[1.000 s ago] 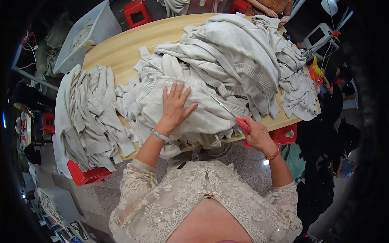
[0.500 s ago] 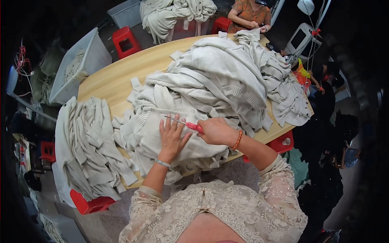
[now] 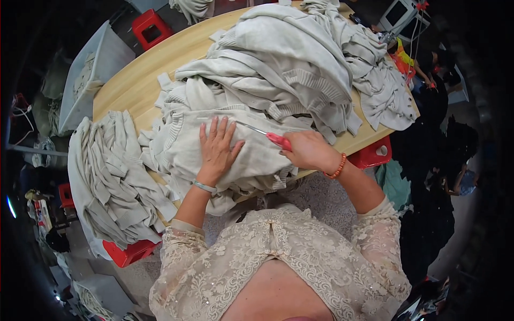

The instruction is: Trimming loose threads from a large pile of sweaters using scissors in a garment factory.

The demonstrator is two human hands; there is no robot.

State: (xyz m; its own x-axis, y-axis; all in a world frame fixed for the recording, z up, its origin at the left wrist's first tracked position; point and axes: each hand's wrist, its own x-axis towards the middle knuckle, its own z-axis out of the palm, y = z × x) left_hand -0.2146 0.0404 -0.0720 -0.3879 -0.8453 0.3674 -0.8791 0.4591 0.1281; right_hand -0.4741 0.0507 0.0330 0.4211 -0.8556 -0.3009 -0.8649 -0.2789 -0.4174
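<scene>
A pale grey knitted sweater (image 3: 184,147) lies spread on a heap of similar garments at the table's near side. My left hand (image 3: 217,152) rests flat on it, fingers stretched out and slightly spread. My right hand (image 3: 312,152) is closed round the red handle of a slim metal-shafted tool (image 3: 278,140). Its thin shaft points left over the knit, the tip just right of my left fingertips. Whether the tip touches the fabric, and its exact shape, I cannot tell.
Behind rises a large mound of grey sweaters (image 3: 294,48), with more garments (image 3: 383,99) at right. A draped stack (image 3: 115,166) hangs off the left end of the wooden table (image 3: 134,80). Around it stand a white bin (image 3: 101,59) and red stools (image 3: 151,29).
The tool's tip has drawn right, off my left fingers, with my right hand moving right. My left hand stays flat on the sweater. The whole view has shifted, dropping the far person from sight.
</scene>
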